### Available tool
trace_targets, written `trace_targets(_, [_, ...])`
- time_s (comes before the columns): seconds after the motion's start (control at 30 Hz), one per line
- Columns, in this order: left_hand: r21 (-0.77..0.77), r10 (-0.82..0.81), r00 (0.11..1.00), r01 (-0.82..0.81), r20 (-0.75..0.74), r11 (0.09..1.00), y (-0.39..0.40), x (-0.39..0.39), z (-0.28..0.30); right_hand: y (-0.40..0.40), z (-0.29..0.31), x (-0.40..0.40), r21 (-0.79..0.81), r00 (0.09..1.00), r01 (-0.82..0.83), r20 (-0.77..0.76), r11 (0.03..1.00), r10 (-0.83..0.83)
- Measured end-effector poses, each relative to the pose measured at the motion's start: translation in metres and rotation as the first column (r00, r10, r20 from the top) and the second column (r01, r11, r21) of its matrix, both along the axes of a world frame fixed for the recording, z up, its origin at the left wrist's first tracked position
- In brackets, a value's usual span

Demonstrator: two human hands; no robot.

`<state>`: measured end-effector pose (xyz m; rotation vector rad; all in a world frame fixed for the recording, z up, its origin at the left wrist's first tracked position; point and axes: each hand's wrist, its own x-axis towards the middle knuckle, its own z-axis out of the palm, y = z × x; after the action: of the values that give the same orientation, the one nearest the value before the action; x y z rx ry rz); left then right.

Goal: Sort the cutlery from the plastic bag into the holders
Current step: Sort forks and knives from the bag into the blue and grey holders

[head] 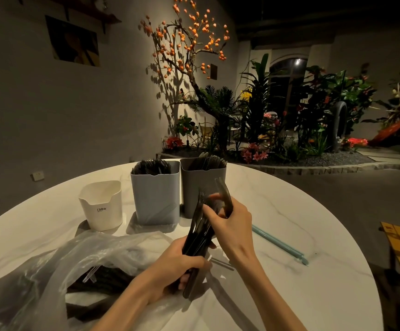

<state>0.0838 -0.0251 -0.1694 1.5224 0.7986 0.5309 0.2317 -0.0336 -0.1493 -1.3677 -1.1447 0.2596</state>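
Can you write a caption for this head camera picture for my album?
Left hand holds a bundle of black cutlery while right hand pulls one piece.

- A round white marble-look table is carrying everything.
- A short white holder, a pale blue holder and a grey holder are standing in a row.
- A clear plastic bag is lying crumpled near the front-left edge.
- A pale blue stick, possibly a straw, is lying at the right.

Head-worn view, forward and downward.
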Motion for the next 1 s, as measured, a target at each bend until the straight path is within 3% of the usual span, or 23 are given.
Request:
trace_targets(0.17, [0.043, -0.006, 1.000, 0.007, -0.022, 0.999, -0.001, 0.002, 0.002, 0.001, -0.003, -0.001, -0.116, 0.990, 0.009, 0.139, 0.993, 0.007])
trace_targets(0.27, [0.033, 0.003, 1.000, -0.002, -0.015, 0.999, -0.001, 0.001, 0.001, 0.001, -0.002, -0.003, -0.135, 0.990, 0.020, 0.138, 0.991, -0.001])
trace_targets(0.33, [0.020, 0.011, 1.000, -0.011, -0.013, 1.000, 0.000, 0.001, 0.000, 0.001, 0.000, -0.003, -0.099, 0.999, 0.018, 0.036, 0.995, -0.014])
trace_targets(0.4, [0.008, 0.012, 1.000, -0.012, -0.024, 1.000, 0.001, 0.002, -0.001, -0.001, 0.005, -0.002, -0.056, 0.985, -0.023, -0.171, 0.998, 0.013])
trace_targets(0.5, [-0.005, -0.009, 0.999, 0.009, -0.037, 1.000, 0.005, 0.005, -0.004, -0.006, 0.018, 0.002, 0.021, 0.859, 0.001, -0.512, 1.000, 0.010])
trace_targets(0.57, [0.001, -0.003, 0.998, 0.003, -0.063, 1.000, 0.006, 0.006, -0.005, -0.006, 0.023, 0.008, 0.045, 0.762, 0.046, -0.648, 0.998, -0.006])
trace_targets(0.63, [0.003, 0.008, 0.997, -0.008, -0.072, 1.000, 0.008, 0.007, -0.007, -0.006, 0.025, 0.010, 0.031, 0.755, 0.001, -0.655, 1.000, 0.019])
trace_targets(0.7, [-0.006, 0.018, 0.997, -0.018, -0.075, 1.000, 0.010, 0.007, -0.009, -0.006, 0.022, 0.005, -0.042, 0.834, -0.096, -0.549, 0.995, 0.057])
trace_targets(0.77, [-0.008, 0.020, 0.996, -0.021, -0.087, 1.000, 0.011, 0.006, -0.010, -0.006, 0.023, 0.005, -0.046, 0.875, -0.068, -0.482, 0.997, 0.038])
trace_targets(0.9, [-0.034, 0.053, 0.998, -0.055, -0.044, 0.998, 0.008, 0.006, -0.006, -0.013, 0.035, 0.030, 0.195, 0.702, 0.186, -0.712, 0.963, 0.009])
trace_targets(1.0, [-0.207, 0.078, 0.984, -0.044, 0.159, 0.977, 0.007, 0.004, -0.004, -0.018, 0.036, 0.039, 0.183, 0.643, 0.184, -0.765, 0.966, 0.022])
